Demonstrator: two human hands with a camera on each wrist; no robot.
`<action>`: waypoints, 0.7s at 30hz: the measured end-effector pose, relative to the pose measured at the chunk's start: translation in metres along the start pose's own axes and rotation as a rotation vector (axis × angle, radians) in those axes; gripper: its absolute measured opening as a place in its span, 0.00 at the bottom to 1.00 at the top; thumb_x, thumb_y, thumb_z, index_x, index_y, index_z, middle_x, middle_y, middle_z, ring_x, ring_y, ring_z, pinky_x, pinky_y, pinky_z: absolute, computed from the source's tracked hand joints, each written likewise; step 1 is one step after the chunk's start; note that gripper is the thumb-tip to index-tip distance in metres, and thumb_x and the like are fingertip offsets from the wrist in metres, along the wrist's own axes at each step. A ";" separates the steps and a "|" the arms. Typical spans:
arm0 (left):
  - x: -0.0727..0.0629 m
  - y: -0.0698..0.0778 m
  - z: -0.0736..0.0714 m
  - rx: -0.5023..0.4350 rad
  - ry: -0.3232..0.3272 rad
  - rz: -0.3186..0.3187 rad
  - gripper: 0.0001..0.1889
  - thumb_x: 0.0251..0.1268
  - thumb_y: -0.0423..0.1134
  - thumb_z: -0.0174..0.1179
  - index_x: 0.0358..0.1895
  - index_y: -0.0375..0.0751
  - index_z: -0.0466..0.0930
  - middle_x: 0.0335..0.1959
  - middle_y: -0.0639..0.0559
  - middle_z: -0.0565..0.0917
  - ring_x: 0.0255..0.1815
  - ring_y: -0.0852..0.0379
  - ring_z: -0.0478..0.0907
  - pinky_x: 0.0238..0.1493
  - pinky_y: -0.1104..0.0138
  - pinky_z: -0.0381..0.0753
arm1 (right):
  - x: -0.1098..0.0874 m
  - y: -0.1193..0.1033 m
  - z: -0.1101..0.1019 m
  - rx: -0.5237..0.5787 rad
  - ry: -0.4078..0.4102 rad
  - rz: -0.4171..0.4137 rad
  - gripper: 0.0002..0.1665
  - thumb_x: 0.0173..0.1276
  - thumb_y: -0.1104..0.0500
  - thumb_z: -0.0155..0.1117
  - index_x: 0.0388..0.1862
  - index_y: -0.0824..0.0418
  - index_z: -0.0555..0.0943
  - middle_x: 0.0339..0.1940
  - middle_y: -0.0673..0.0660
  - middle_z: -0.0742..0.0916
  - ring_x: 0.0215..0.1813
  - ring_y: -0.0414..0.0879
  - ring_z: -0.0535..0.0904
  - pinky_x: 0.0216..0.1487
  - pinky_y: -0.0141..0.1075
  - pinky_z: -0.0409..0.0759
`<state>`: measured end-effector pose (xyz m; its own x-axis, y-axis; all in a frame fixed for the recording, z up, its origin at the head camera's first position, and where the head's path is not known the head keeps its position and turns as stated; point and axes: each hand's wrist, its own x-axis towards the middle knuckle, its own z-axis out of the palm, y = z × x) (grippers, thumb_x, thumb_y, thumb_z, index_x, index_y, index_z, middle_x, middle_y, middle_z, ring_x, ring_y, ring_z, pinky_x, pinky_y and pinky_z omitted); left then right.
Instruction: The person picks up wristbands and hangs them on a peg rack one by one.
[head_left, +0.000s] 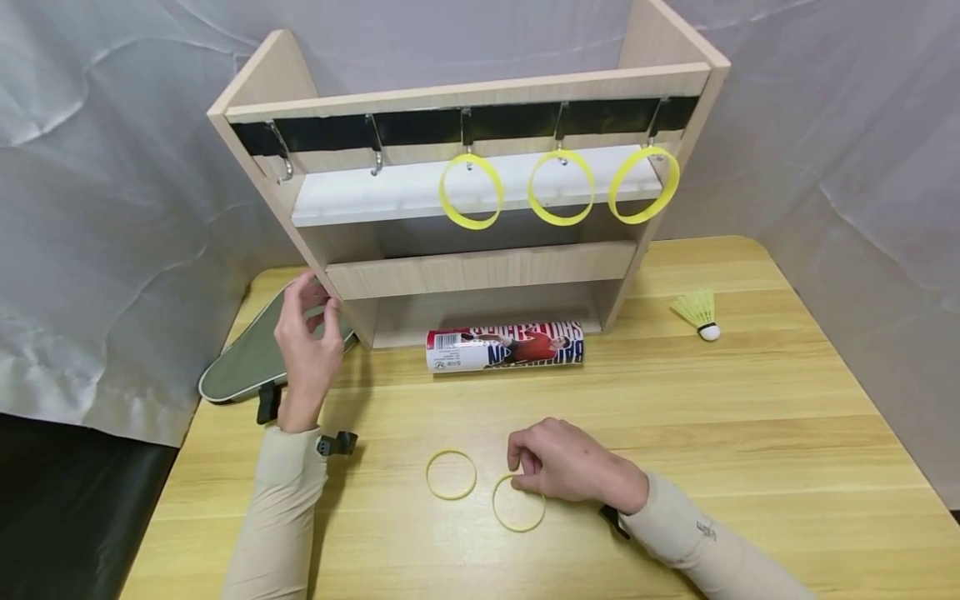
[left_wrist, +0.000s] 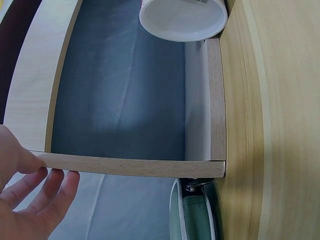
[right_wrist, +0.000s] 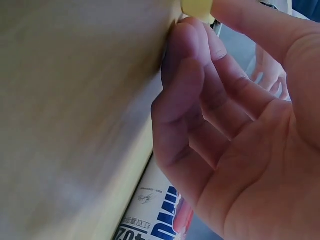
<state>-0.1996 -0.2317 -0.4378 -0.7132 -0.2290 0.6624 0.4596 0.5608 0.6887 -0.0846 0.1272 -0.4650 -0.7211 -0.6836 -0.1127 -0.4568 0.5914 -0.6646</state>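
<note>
My left hand (head_left: 306, 346) grips the front edge of the left side panel of a wooden shelf unit (head_left: 480, 271). In the left wrist view, the thumb is on one face of that panel (left_wrist: 135, 166) and the fingers on the other. Low over the table, my right hand (head_left: 566, 462) pinches the rim of a yellow ring (head_left: 517, 530) between thumb and forefinger. To its left, a second yellow ring (head_left: 451, 498) lies flat on the table. Three more yellow rings hang from hooks along the shelf's upper board, one of them the rightmost ring (head_left: 643, 219).
Two bare hooks, including the leftmost hook (head_left: 286, 171), are on the black strip. A printed shuttlecock tube (head_left: 504, 346) lies before the shelf. At right sits a yellow shuttlecock (head_left: 697, 312). A green zipped case (head_left: 243, 367) lies behind my left hand.
</note>
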 end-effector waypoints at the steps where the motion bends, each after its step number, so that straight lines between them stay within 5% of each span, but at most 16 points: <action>1: 0.000 0.000 0.000 0.001 0.000 -0.001 0.22 0.78 0.24 0.60 0.71 0.32 0.78 0.51 0.31 0.87 0.50 0.48 0.86 0.45 0.85 0.79 | 0.001 0.000 0.001 -0.004 0.000 -0.002 0.08 0.69 0.61 0.80 0.35 0.52 0.86 0.22 0.38 0.80 0.26 0.27 0.72 0.34 0.26 0.76; 14: 0.000 0.001 -0.005 0.001 -0.003 -0.009 0.22 0.78 0.23 0.60 0.71 0.32 0.78 0.51 0.31 0.87 0.50 0.51 0.85 0.45 0.83 0.80 | 0.008 0.008 0.001 0.062 -0.001 -0.051 0.12 0.71 0.60 0.79 0.30 0.49 0.84 0.25 0.39 0.82 0.29 0.28 0.74 0.33 0.26 0.78; 21: 0.000 -0.001 -0.001 -0.005 -0.009 -0.009 0.22 0.78 0.23 0.60 0.71 0.31 0.78 0.51 0.31 0.87 0.50 0.50 0.86 0.45 0.84 0.79 | 0.007 0.012 -0.010 0.142 0.003 -0.002 0.11 0.71 0.60 0.79 0.32 0.49 0.84 0.27 0.41 0.85 0.30 0.31 0.78 0.36 0.28 0.82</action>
<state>-0.1995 -0.2335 -0.4379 -0.7219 -0.2266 0.6538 0.4559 0.5550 0.6958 -0.0999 0.1341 -0.4661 -0.7223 -0.6829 -0.1092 -0.3797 0.5235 -0.7627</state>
